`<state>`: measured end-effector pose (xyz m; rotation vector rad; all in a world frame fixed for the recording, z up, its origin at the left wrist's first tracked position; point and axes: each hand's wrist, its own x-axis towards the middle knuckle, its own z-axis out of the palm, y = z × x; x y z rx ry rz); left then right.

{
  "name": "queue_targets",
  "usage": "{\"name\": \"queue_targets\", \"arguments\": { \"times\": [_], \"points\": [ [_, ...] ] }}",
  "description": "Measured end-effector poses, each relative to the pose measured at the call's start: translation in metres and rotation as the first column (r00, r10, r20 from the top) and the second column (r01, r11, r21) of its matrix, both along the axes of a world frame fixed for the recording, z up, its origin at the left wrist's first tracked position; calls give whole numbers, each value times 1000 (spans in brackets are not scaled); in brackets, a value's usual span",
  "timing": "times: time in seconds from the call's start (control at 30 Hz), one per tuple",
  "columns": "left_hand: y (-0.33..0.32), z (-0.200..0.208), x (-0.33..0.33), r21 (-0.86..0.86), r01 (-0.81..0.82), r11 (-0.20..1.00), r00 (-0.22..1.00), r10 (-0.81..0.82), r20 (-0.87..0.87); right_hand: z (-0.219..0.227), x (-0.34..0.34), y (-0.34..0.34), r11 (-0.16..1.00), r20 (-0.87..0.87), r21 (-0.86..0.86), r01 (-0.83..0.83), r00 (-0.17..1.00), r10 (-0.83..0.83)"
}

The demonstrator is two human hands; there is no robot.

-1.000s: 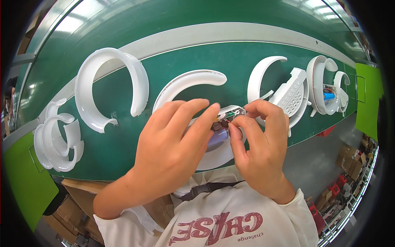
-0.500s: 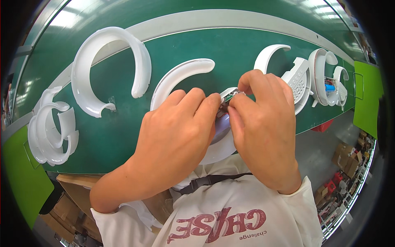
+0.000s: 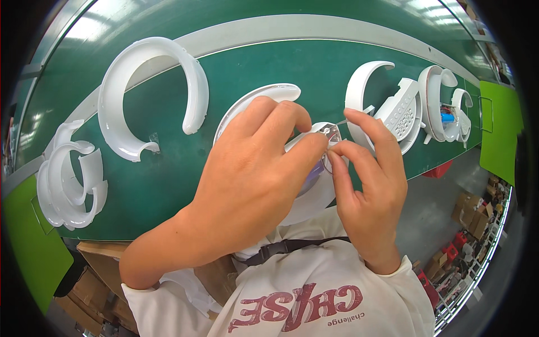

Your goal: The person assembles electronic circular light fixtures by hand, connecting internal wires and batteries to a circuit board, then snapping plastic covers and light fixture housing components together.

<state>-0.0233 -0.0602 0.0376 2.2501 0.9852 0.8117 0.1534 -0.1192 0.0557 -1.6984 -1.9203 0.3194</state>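
Note:
A white curved plastic housing [image 3: 310, 206] lies close to my body, partly hidden under my hands. Thin wires [image 3: 331, 133] show in an open compartment at its upper end, and a purple cylinder [image 3: 314, 175] sits inside below them. My left hand [image 3: 252, 157] reaches across the housing, its thumb and forefinger bent around the compartment; what the other fingers touch is hidden. Beside it, my right hand [image 3: 370, 185] closes thumb and a finger in a pinch at the compartment's edge, seemingly on a thin wire. Its forefinger is raised apart.
Behind my left hand lies a white arc-shaped piece [image 3: 247, 104]. A large white open ring [image 3: 193, 92] and several stacked curved shells [image 3: 70, 185] are at left. To the right stand a perforated white housing [image 3: 401, 109] and another with a blue cylinder [image 3: 447, 118].
My left thumb has come over toward the compartment. My right hand has shifted down and right, its forefinger lifting off, and more of the wires shows.

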Motion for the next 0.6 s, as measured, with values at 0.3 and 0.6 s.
{"name": "queue_targets", "arguments": {
  "times": [0.3, 0.6],
  "points": [
    [14, 3, 8, 203, 156, 967, 988, -155, -23, 3, 13, -2, 996, 10, 69, -50, 999, 50],
    [23, 13, -4, 679, 679, 280, 727, -129, -674, 14, 20, -5, 993, -40, -66, -101, 994, 98]
  ]
}}
